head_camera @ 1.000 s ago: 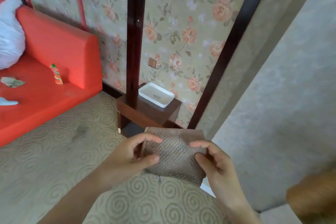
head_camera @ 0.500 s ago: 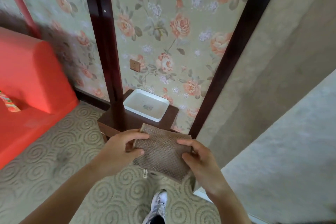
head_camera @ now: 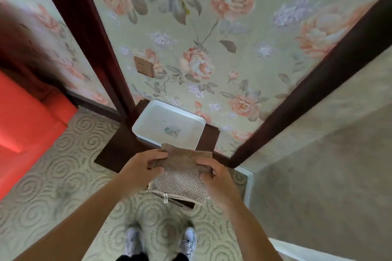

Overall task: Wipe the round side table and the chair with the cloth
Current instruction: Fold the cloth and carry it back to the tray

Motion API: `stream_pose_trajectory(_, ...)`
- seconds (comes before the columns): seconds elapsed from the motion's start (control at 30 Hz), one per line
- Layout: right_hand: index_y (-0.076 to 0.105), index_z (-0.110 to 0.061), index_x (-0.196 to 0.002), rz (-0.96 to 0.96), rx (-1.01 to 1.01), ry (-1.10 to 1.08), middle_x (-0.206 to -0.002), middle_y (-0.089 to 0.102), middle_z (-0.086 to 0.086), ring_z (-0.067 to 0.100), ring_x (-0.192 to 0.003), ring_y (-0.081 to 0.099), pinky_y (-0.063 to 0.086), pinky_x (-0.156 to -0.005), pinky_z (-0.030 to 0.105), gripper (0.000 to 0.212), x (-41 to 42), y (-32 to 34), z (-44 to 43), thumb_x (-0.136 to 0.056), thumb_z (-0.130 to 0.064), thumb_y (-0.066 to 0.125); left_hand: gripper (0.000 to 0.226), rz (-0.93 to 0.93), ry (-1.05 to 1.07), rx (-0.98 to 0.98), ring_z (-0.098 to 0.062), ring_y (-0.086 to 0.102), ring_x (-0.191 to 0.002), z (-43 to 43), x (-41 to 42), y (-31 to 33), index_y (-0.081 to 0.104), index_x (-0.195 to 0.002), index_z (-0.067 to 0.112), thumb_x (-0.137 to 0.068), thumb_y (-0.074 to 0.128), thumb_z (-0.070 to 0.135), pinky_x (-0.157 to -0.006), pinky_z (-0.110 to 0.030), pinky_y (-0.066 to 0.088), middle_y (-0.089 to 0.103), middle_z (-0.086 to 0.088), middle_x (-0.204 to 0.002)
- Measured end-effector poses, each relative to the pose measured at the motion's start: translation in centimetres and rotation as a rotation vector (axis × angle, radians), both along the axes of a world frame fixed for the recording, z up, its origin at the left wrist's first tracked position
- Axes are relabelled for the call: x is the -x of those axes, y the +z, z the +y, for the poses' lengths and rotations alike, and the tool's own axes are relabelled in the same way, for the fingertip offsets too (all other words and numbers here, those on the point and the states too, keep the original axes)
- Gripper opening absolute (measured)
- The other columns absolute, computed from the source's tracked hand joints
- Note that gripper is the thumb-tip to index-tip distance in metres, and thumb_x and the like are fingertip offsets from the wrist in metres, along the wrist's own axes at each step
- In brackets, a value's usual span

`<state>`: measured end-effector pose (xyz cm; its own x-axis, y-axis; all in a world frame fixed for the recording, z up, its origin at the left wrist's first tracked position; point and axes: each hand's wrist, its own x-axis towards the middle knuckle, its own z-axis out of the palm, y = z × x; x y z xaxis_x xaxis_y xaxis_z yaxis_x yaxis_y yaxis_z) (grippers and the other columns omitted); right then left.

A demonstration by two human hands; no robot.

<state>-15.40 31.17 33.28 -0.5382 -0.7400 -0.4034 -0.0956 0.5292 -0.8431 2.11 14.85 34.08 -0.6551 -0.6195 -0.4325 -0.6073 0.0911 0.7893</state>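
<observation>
Head view: both forearms reach forward and down. The left hand [head_camera: 141, 168] pinches the cloth's [head_camera: 182, 178] left edge, while the right hand [head_camera: 216, 176] grips its right edge. The cloth is brown, waffle-textured and folded, held flat in the air with its long axis running away from the person, above the dark wooden counter [head_camera: 118, 150], which carries a white tray [head_camera: 167, 125].

The cloth [head_camera: 180, 178] is partly covered at both sides by the left hand [head_camera: 142, 167] and right hand [head_camera: 218, 178]. It hides the near edge of the white tray [head_camera: 152, 121] (small mark inside, illegible). The red seat [head_camera: 25, 125] blurs and runs off the left edge.
</observation>
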Motion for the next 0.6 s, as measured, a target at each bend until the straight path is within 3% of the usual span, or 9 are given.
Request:
stream_pose_trajectory(0.13, 0.064, -0.041, -0.113, -0.034, -0.123, -0.042, -0.092, 0.065, -0.02, -0.001, -0.055, 0.056, 0.041, -0.05, 0.019, 0.044, 2.2, -5.6, -6.5, -0.091, -0.006, 0.05, 0.045, -0.104, -0.117, 0.029, -0.017, 0.06, -0.119, -7.4, 4.6, -5.2, 0.06, -0.137, 0.019, -0.093, 0.066, 0.01, -0.098, -0.028, 0.046, 0.054, -0.001, -0.146)
stream_pose_trajectory(0.2, 0.063, -0.035, -0.124, -0.075, -0.168, -0.047, -0.107, 0.063, -0.016, -0.003, -0.059, 0.057, 0.038, -0.048, 0.012, 0.047, 3.2, -9.0, -9.7, -0.09, -0.005, 0.049, 0.045, -0.131, -0.131, 0.018, -0.016, 0.059, -0.116, -10.6, 6.8, -8.5, 0.059, -0.139, 0.017, -0.094, 0.066, 0.015, -0.092, -0.023, 0.043, 0.055, -0.002, -0.144)
stream_pose_trajectory(0.27, 0.06, -0.032, -0.128, -0.069, -0.213, -0.067, -0.121, 0.059, -0.01, -0.004, -0.073, 0.056, 0.039, -0.049, 0.006, 0.05, 4.4, -12.3, -12.9, -0.089, -0.004, 0.049, 0.045, -0.133, -0.096, 0.004, -0.014, 0.056, -0.12, -13.3, 8.9, -11.9, 0.059, -0.138, 0.018, -0.094, 0.066, 0.027, -0.094, -0.023, 0.04, 0.057, 0.0, -0.143)
stream_pose_trajectory(0.33, 0.06, -0.032, -0.13, -0.043, -0.221, -0.111, -0.128, 0.053, -0.01, -0.009, -0.09, 0.052, 0.04, -0.062, 0.002, 0.051, 5.5, -15.6, -16.3, -0.09, -0.002, 0.049, 0.047, -0.12, -0.061, 0.016, -0.016, 0.052, -0.131, -16.1, 10.9, -15.5, 0.058, -0.139, 0.019, -0.095, 0.064, 0.035, -0.1, -0.026, 0.035, 0.057, 0.001, -0.145)
stream_pose_trajectory(0.43, 0.054, -0.031, -0.139, 0.024, -0.2, -0.134, -0.147, 0.042, -0.005, 0.002, -0.119, 0.051, 0.042, -0.094, 0.013, 0.052, 6.9, -19.2, -19.9, -0.096, -0.002, 0.048, 0.051, -0.093, -0.125, 0.099, -0.02, 0.042, -0.143, -19.3, 13.0, -19.9, 0.05, -0.145, 0.026, -0.097, 0.063, 0.034, -0.11, -0.031, 0.032, 0.045, -0.001, -0.156)
stream_pose_trajectory(0.53, 0.044, -0.028, -0.149, 0.181, -0.305, -0.018, -0.166, 0.011, 0.001, 0.02, -0.143, 0.037, 0.044, -0.105, 0.029, 0.061, 7.3, -22.9, -22.1, -0.096, 0.002, 0.049, 0.058, -0.173, -0.369, 0.176, -0.026, 0.02, -0.154, -21.6, 14.3, -24.7, 0.035, -0.154, 0.033, -0.1, 0.057, 0.035, -0.119, -0.042, 0.025, 0.011, -0.006, -0.17)
stream_pose_trajectory(0.6, 0.037, -0.028, -0.152, 0.29, -0.371, 0.113, -0.169, -0.001, 0.005, 0.025, -0.151, 0.022, 0.034, -0.116, 0.037, 0.061, 6.9, -25.1, -22.7, -0.098, -0.002, 0.048, 0.065, -0.267, -0.545, 0.265, -0.029, 0.0, -0.156, -22.1, 14.5, -27.4, 0.021, -0.158, 0.033, -0.102, 0.053, 0.036, -0.122, -0.046, 0.02, -0.008, -0.007, -0.17)
